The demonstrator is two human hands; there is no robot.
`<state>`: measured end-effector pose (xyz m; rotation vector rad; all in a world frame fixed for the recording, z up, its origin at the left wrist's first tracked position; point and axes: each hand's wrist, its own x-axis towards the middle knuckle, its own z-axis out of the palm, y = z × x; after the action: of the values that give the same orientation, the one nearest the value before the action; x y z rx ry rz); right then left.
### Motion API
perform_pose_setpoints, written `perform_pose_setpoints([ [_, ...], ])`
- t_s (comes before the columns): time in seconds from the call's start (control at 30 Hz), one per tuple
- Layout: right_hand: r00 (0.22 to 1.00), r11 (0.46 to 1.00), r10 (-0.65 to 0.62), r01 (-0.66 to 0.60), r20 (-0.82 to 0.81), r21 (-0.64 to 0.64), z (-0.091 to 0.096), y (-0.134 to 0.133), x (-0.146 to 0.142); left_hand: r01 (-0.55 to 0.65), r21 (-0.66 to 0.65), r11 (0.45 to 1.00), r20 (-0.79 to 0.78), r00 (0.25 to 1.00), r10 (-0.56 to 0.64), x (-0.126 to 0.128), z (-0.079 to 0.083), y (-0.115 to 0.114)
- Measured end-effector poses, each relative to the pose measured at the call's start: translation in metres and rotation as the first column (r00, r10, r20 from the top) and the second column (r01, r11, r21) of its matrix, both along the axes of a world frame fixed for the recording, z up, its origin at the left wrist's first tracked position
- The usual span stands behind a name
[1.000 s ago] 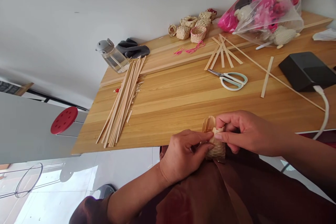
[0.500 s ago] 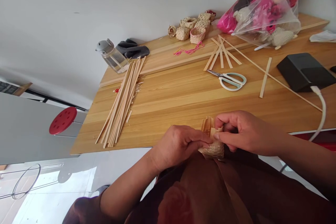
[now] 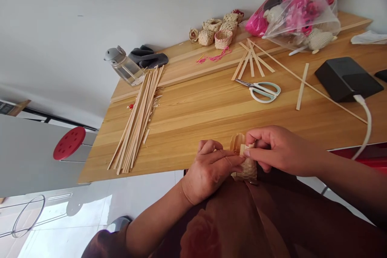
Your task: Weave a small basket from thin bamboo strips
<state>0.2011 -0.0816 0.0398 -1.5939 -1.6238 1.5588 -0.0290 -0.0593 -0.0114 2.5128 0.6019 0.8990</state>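
Note:
My hands hold a half-woven basket of pale flat strips (image 3: 248,170) in front of my brown garment, just past the table's near edge. Its woven base shows below my fingers, and loose strip ends fan upward (image 3: 237,143). My right hand (image 3: 276,149) pinches a strip at the top of the weave between thumb and fingers. My left hand (image 3: 210,169) wraps the basket's left side, with its fingertips against the strips and close to my right thumb. Part of the weave is hidden behind both hands.
On the wooden table (image 3: 193,117) lie a bundle of loose strips (image 3: 136,129), scissors (image 3: 263,90), and several small woven baskets (image 3: 222,36). A plastic bag of pink items (image 3: 293,8), a glass bottle (image 3: 123,66), and a black device (image 3: 346,78) with a white cable stand farther away.
My left hand has shifted down and left along the basket, its fingers more spread. My right hand still pinches the strip. The whole view has moved slightly.

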Motion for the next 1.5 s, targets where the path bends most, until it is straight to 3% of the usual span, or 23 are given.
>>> perform_pose_setpoints([
  [0.17,1.0,1.0,-0.006,0.006,0.013,0.02,-0.003,-0.003,0.0,-0.058,-0.117,0.991,-0.063,0.997,0.051,0.004,0.009,-0.002],
  [0.3,1.0,1.0,-0.002,0.001,0.02,0.029,-0.003,-0.002,0.0,-0.081,-0.296,0.952,-0.088,0.994,0.057,0.006,0.019,-0.002],
  [0.43,1.0,1.0,0.015,-0.015,-0.001,0.009,-0.001,0.0,0.001,-0.089,-0.376,0.922,-0.076,0.995,0.065,0.007,0.023,-0.002],
  [0.53,1.0,1.0,0.029,-0.029,-0.011,-0.009,0.001,0.002,0.001,-0.084,-0.369,0.926,-0.028,0.996,0.079,0.007,0.02,-0.002],
  [0.7,0.998,0.998,0.051,-0.05,0.027,-0.028,0.006,0.006,0.001,-0.014,-0.216,0.976,0.005,1.0,0.016,0.004,0.012,0.001],
  [0.93,0.993,0.993,0.115,-0.115,-0.024,-0.007,0.004,0.007,0.007,0.112,-0.012,0.994,-0.147,0.983,-0.112,-0.004,0.018,0.004],
  [1.13,0.981,0.986,0.168,-0.166,-0.096,0.034,-0.002,0.008,0.012,0.049,-0.135,0.99,-0.088,0.994,-0.061,0.0,0.018,0.004],
  [1.5,0.959,0.968,0.249,-0.241,0.138,-0.075,0.019,0.013,0.007,0.014,-0.326,0.945,-0.021,1.0,-0.022,0.008,0.023,0.003],
])
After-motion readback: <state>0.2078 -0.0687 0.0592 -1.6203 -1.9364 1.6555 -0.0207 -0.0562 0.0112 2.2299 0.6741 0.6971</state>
